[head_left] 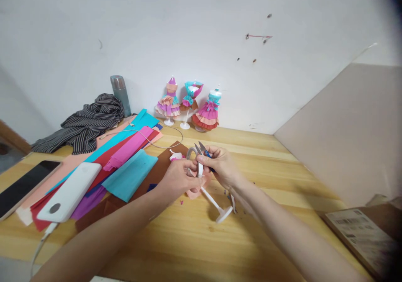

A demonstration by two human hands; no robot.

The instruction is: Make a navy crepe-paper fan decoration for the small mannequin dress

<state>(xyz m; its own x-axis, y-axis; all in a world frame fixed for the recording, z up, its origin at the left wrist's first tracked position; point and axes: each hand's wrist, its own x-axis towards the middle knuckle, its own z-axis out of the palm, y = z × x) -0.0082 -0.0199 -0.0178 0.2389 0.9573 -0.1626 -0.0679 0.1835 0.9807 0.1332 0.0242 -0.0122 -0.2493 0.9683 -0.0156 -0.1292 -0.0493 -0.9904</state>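
My left hand (184, 176) is closed on a roll of white tape (200, 169), held by its ring near the middle of the table. Tucked in my right hand (221, 165) is a pair of small thread snips (203, 149) with dark blades pointing up and a blue handle. The right fingertips also touch the tape. Under my hands a small mannequin stand lies on its side, its white base (224, 215) toward me and its pink-and-white top (176, 155) beyond my left hand. Peach crepe paper (194, 193) shows around its middle, partly hidden.
Three miniature mannequins in paper dresses (207, 114) stand along the wall. Coloured crepe paper sheets (130, 175), a white power bank (70, 192), a phone (25, 185), a striped cloth (91, 121) and a flask (120, 96) lie or stand left. A cardboard box (361, 240) sits right.
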